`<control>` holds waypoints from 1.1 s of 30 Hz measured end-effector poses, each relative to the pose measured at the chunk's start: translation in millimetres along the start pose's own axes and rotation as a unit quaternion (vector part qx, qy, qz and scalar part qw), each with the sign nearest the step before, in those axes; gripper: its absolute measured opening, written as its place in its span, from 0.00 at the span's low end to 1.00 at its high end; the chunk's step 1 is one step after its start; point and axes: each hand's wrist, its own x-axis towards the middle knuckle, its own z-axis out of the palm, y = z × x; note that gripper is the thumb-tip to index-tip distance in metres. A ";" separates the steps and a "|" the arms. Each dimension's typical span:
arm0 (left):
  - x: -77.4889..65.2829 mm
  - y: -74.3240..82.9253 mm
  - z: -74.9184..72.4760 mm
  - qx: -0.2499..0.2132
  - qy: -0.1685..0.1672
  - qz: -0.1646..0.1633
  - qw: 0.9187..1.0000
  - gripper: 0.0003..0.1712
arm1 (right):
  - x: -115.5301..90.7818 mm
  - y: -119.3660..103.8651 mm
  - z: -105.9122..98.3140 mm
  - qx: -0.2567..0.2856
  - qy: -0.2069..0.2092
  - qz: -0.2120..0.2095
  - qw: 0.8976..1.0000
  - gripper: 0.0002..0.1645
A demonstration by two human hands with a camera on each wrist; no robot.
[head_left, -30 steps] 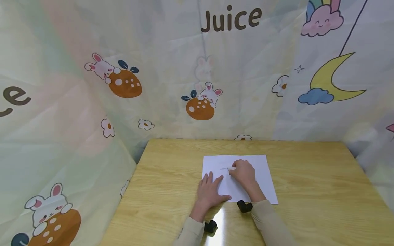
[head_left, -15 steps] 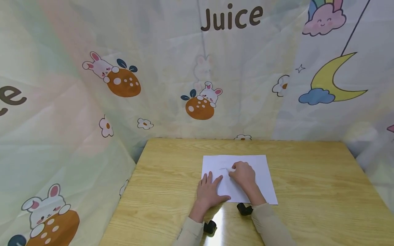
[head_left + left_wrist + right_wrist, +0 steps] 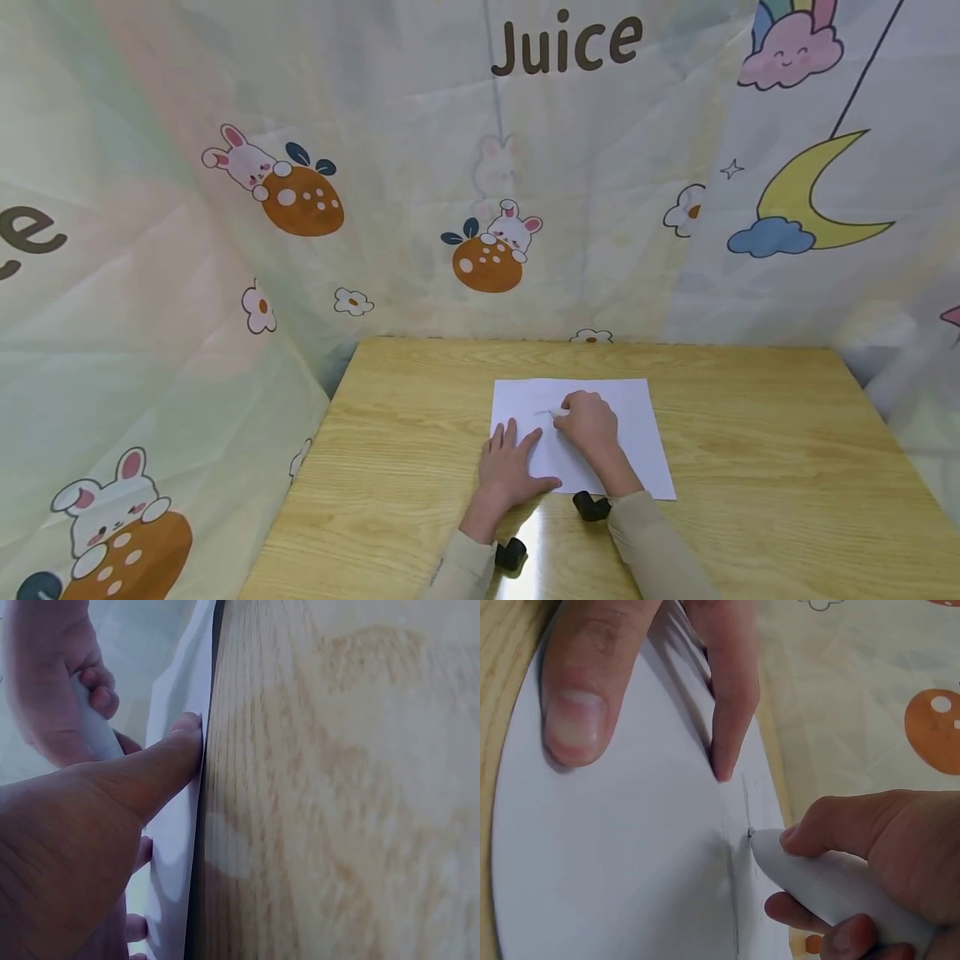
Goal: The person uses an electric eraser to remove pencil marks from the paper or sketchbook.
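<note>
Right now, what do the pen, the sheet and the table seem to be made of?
Pen: probably plastic, with a smooth, pale body showing no grain or metallic glint.
Sheet: most likely paper, matte white, with thin edges.
Table: wood or a wood-look laminate; grain shows, but I can't tell which. The bright reflection near the front suggests a glossy finish.

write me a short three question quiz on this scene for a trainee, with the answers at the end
1. Which hand holds the pale, tapered, pen-shaped tool?
2. True or false: the white, rectangular paper sheet is completely unmarked.
3. Multiple choice: the fingers of the bare left hand are
A) clenched in a fist
B) spread, partly over the sheet
C) wrapped round the tool

Key:
1. The bare right hand.
2. False; thin grey lines show on it.
3. B
</note>
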 end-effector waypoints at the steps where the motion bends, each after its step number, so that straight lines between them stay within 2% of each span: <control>1: 0.0 0.1 0.1 0.001 0.000 0.000 1.000 0.51 | -0.4 0.7 0.1 0.001 0.002 0.001 1.000 0.12; 7: 0.8 0.1 1.4 0.014 0.000 0.002 1.000 0.51 | -2.3 3.5 -1.7 0.009 0.007 0.005 1.000 0.13; 24: 0.1 2.0 -0.6 0.012 0.004 0.009 1.000 0.51 | -5.9 8.2 -3.7 0.014 0.016 0.015 1.000 0.15; 33: -2.2 0.2 3.5 0.005 0.012 0.010 1.000 0.51 | -3.6 5.6 0.4 0.021 0.018 -0.006 1.000 0.14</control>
